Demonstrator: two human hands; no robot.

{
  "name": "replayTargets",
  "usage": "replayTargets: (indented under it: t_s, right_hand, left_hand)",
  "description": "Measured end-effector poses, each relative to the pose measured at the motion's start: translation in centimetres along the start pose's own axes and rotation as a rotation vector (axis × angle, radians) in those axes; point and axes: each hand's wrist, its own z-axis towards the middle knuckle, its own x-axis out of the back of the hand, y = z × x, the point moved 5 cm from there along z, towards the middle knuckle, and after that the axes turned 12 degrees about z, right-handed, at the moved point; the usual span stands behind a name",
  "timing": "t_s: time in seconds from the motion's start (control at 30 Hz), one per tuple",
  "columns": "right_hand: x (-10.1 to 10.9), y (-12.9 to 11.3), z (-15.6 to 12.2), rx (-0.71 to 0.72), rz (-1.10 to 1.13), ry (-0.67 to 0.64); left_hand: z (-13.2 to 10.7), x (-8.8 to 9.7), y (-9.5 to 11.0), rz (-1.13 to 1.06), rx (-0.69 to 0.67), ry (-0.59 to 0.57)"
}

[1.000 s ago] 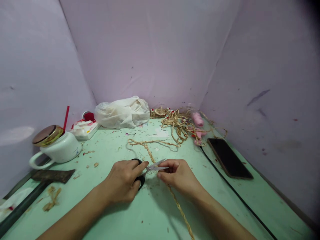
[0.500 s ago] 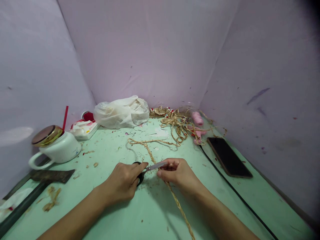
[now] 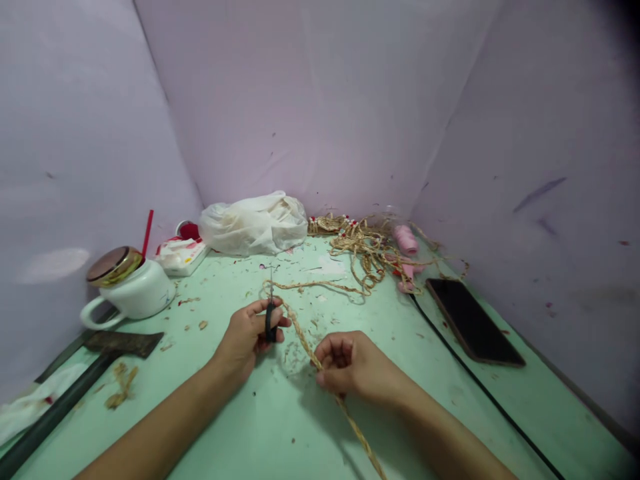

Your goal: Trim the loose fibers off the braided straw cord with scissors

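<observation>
Two hands (image 3: 245, 339) (image 3: 353, 368), one phone (image 3: 474, 321), scissors (image 3: 271, 323) — one pair

Left hand (image 3: 256, 333) curled, right hand (image 3: 345, 363) pinching slightly nearer the body, forearms (image 3: 170, 415) (both bare) slanting inward

The cord (image 3: 301, 335) runs between the mug (image 3: 143, 293) at left and the phone (image 3: 475, 323) at right.

Pretty dim, flat light here, can't tell the source. Blown-out glare smudge on the smooth pale-lilac left wall (image 3: 85, 133), soft shadow on the painted mint-green tabletop (image 3: 240, 440) under the bare right hand (image 3: 350, 363). Far heap of tan braided cord (image 3: 363, 248) looks mushy; wide-angle stretch at the sides, top right corner's black.
</observation>
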Motion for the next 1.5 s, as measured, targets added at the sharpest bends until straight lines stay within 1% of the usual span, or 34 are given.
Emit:
replayTargets:
  t_s: [0.1,0.17,0.27,0.3,0.37,0.47,0.57,0.73,0.83,0.9,1.0,1.07,1.1,1.17,1.23,1.3,1.37,1.5]
  right_hand:
    - [-0.5,0.8,-0.3,-0.060,-0.076,-0.081]
    - [-0.6,1.3,-0.5,-0.109,-0.115,-0.118]
    - [-0.6,1.8,-0.5,-0.157,-0.153,-0.140]
    - [-0.5,1.9,-0.4,-0.146,-0.155,-0.135]
    - [-0.4,1.7,0.0,-0.078,-0.116,-0.102]
    - [-0.5,1.2,0.6,0.050,0.033,-0.040]
    - [-0.8,0.9,0.7,0.105,0.112,-0.021]
    - [-0.5,1.3,0.7,0.120,0.085,0.055]
    - [-0.3,2.2,1.0,0.074,0.110,0.051]
    - [-0.2,2.5,1.0,0.036,0.161,0.036]
    - [0.2,2.3,0.9,0.002,0.312,0.043]
    - [0.7,1.7,0.8,0.007,0.409,0.069]
    - [0.9,1.4,0.8,0.014,0.438,0.079]
    - [1.3,0.8,0.8,0.026,0.471,0.073]
    - [1.6,0.4,0.9,0.032,0.500,0.066]
    - [1.7,0.3,0.9,0.044,0.537,0.081]
    - [1.8,0.3,1.0,0.061,0.557,0.107]
    - [1.9,0.3,0.9,0.085,0.530,0.144]
  left_hand:
    - [0.4,-0.1,-0.9,-0.126,0.066,0.004]
    - [0.5,0.0,-0.9,-0.174,0.053,0.017]
    - [0.5,0.1,-0.5,-0.198,-0.009,0.030]
    - [0.5,0.1,-0.3,-0.194,-0.029,0.031]
    - [0.3,-0.1,0.0,-0.173,-0.061,0.033]
    - [-0.1,-0.5,0.1,-0.131,-0.100,0.033]
    - [-0.3,-1.0,0.1,-0.085,-0.138,0.017]
    - [-0.6,-1.7,0.1,-0.044,-0.177,0.000]
    - [-0.7,-1.9,0.2,-0.046,-0.188,0.027]
    - [-0.5,-1.9,0.4,-0.002,-0.180,0.023]
    - [-0.2,-1.3,0.9,0.155,-0.195,-0.002]
    - [-0.2,-0.6,1.6,0.319,-0.284,-0.019]
    - [-0.4,-0.3,2.0,0.433,-0.356,-0.028]
    - [-1.1,-0.2,2.6,0.730,-0.537,-0.049]
    - [-1.9,-0.7,2.8,1.014,-0.723,-0.078]
    - [-2.5,-1.3,2.6,1.206,-0.847,-0.117]
    - [-2.6,-1.7,2.2,1.320,-0.890,-0.134]
    - [-2.5,-2.0,1.8,1.462,-0.892,-0.109]
